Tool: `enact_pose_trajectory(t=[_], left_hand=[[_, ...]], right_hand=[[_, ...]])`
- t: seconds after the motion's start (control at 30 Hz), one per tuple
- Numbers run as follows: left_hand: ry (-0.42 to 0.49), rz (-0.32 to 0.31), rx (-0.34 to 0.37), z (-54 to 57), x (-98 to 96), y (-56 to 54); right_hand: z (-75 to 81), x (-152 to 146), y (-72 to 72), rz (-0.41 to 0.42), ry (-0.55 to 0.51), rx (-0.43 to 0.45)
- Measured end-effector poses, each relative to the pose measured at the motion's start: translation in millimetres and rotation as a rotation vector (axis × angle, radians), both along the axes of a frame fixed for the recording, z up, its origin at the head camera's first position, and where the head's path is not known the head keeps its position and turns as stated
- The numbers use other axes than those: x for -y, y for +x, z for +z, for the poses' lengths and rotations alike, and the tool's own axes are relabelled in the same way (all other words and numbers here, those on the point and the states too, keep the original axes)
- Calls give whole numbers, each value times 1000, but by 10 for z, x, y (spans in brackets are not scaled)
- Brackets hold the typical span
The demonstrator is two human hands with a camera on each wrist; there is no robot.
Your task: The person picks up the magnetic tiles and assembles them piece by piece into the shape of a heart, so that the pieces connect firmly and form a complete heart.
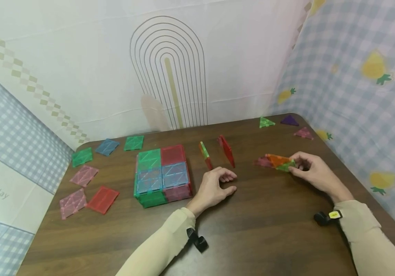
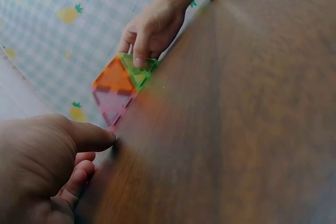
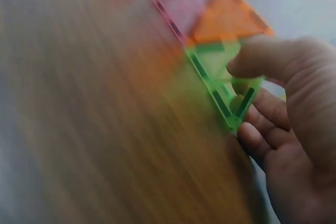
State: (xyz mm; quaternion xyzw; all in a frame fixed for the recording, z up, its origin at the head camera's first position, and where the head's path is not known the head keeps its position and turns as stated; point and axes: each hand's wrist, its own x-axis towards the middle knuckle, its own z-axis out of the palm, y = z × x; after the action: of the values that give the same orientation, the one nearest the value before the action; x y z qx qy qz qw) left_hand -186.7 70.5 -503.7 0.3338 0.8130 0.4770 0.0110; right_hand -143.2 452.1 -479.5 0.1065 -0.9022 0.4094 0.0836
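1. Triangle tiles (image 1: 276, 161), pink, orange and green, lie joined flat on the desk (image 1: 252, 230) in the head view; the right hand (image 1: 313, 172) pinches the green end. The left hand (image 1: 214, 188) rests loosely curled and holds nothing, beside a finished-looking tile box (image 1: 161, 174). Loose squares and triangles remain unused.
2. Left wrist view: the joined tiles (image 2: 118, 90) sit just beyond the left hand (image 2: 42, 166), under the right fingers (image 2: 140, 56).
3. Right wrist view: the thumb (image 3: 268, 59) presses the green tile (image 3: 220, 82).

Head view looks down on the table (image 1: 270, 230); both wrist views skim it closely, sharing the triangle tiles (image 2: 119, 87).
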Motion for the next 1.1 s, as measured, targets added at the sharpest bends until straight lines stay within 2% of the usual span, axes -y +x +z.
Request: enact_pose_trajectory(t=[0.1,0.37,0.57,0.8,0.93,1.0,1.1], left_hand=[[-11,3,1,-24,15,-5],[-12,5,-4,-29,29,-14],[-3,-6,-4,-37,-3,-11],[-2,-10,-5,-35,-20,-19],[-2,-2,-7,-23,-12,-28],[0,-5,-7,-16,-6,-23],[-1,-9,-5,-15,5,-2]], right_hand=[[-82,131,-82,-49,-6,-18],[-167,797,-423,-154,-11,-15],[-209,1035,-656,-193,9,-19],[-193,1076,-737,-189,5,-4],[-138,1024,-732,-174,-83,-1],[-130,949,-750,-208,-162,-42],[-159,755,-822,-313,-269,-121]])
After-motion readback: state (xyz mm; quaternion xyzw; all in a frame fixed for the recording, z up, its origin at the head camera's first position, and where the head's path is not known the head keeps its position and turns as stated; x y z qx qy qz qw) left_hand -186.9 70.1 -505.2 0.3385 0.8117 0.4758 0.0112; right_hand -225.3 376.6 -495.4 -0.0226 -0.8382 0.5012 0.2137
